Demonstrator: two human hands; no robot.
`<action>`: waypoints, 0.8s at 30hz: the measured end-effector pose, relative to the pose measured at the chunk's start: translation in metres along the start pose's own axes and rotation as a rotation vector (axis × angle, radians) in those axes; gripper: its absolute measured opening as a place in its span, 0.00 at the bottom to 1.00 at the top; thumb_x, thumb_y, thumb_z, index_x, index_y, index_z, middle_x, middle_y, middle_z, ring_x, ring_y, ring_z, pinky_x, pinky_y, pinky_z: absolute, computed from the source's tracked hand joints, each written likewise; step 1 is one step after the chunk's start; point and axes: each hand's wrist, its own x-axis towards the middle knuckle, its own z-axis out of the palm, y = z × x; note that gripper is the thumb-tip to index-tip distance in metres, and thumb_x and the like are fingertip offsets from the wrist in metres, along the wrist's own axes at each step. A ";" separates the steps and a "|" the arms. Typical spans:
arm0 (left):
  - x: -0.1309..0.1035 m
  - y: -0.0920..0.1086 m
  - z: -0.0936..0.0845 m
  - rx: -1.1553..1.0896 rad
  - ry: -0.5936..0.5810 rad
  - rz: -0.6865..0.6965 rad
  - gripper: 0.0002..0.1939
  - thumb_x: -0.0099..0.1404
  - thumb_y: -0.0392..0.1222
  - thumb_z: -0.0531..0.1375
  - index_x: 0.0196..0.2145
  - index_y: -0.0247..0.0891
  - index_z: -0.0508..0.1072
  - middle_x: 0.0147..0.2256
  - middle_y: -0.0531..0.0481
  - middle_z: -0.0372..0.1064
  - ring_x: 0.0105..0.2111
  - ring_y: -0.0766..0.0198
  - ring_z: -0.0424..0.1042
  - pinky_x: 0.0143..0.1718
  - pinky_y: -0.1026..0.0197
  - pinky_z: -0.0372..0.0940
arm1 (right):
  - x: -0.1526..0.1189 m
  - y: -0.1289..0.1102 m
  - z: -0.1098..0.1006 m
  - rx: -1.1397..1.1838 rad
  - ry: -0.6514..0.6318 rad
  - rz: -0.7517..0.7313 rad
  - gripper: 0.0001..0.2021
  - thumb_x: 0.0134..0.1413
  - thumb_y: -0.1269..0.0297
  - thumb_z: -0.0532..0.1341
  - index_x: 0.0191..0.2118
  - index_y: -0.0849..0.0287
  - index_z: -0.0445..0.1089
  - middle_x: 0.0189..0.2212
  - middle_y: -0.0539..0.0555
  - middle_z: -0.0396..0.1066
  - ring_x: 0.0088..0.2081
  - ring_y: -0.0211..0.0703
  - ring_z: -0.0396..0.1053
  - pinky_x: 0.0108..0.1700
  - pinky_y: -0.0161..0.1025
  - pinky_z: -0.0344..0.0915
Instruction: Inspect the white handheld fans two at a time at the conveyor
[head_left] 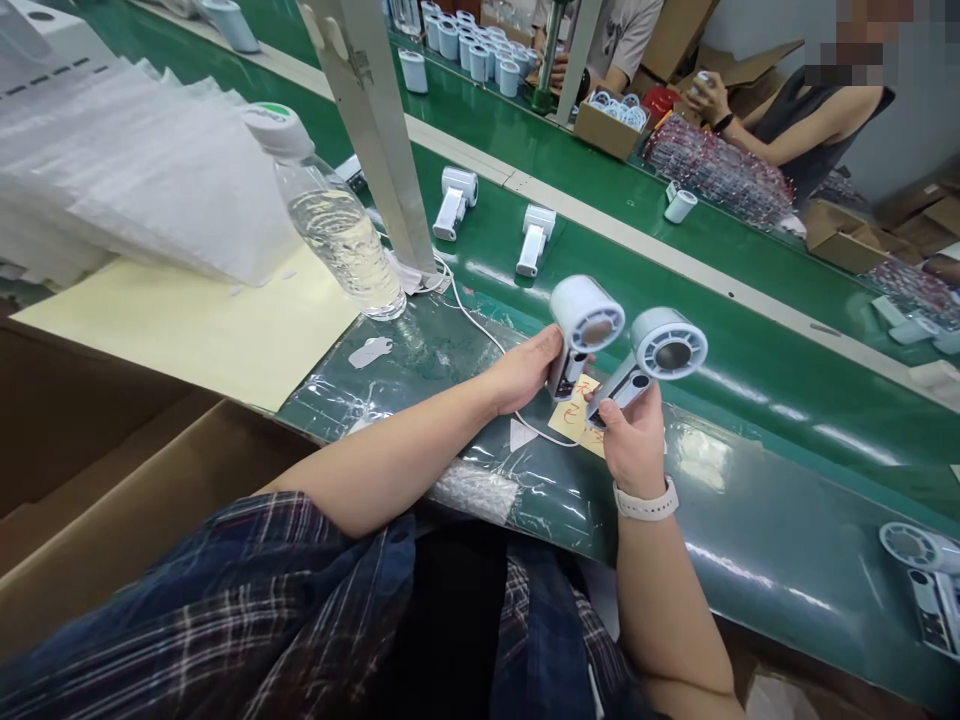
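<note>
My left hand [531, 368] is closed around the handle of a light-blue handheld fan [587, 305], its round head tilted up. Close beside it, a second handheld fan [670, 343] of the same kind is gripped by my right hand [636, 430], the thumb lying on the handle below a dark oval button. The two fan heads are side by side, a small gap between them. Beneath the hands lies a yellow paper note [571, 412] with red handwriting, partly covered by the right-hand fan. A white cable [480, 328] runs across the tabletop behind my left hand.
A water bottle [330, 225] stands left near a metal post [382, 140] and stacked white sheets [135, 170]. Two fans [535, 240] lie on the green conveyor belt [787, 390]; more fans [919, 575] rest at the right edge. Across the belt, two people work among boxes [611, 125].
</note>
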 end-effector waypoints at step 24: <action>-0.005 -0.007 -0.001 0.383 -0.208 0.138 0.29 0.56 0.46 0.74 0.45 0.40 0.60 0.40 0.50 0.71 0.38 0.62 0.75 0.45 0.53 0.68 | 0.000 -0.002 0.005 0.259 0.059 0.119 0.14 0.51 0.62 0.68 0.44 0.51 0.70 0.39 0.50 0.78 0.36 0.44 0.76 0.46 0.51 0.78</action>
